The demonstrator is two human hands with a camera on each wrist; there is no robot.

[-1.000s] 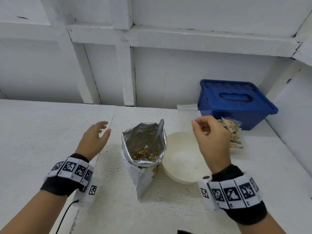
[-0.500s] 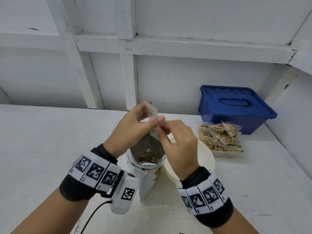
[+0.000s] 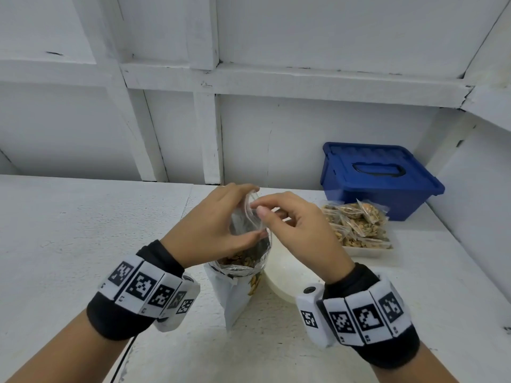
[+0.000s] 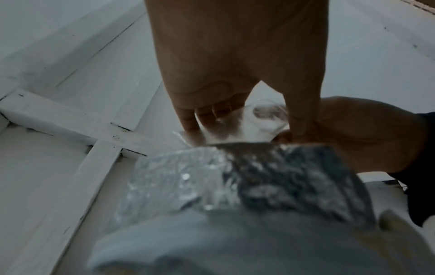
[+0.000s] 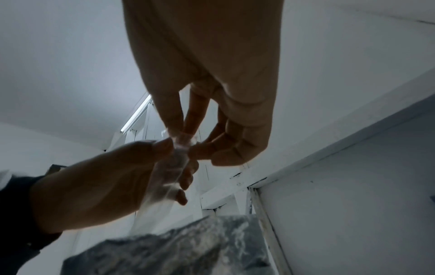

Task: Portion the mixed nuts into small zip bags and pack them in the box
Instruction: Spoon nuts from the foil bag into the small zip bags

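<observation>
A small clear zip bag hangs empty above the open foil nut bag. My left hand grips the zip bag's left side between thumb and fingers. My right hand pinches its top edge at the mouth. Mixed nuts show inside the foil bag. Several filled zip bags lie in a shallow tray at the right. The blue box stands behind them with its lid on.
A white bowl sits just right of the foil bag, under my right wrist. White wall panels close off the back and the right side of the white table. A black cable runs down from my left wrist.
Both hands came together over the foil bag with a small clear zip bag taken up between them. They have since dropped slightly, with the right fingers now at the bag's mouth.
</observation>
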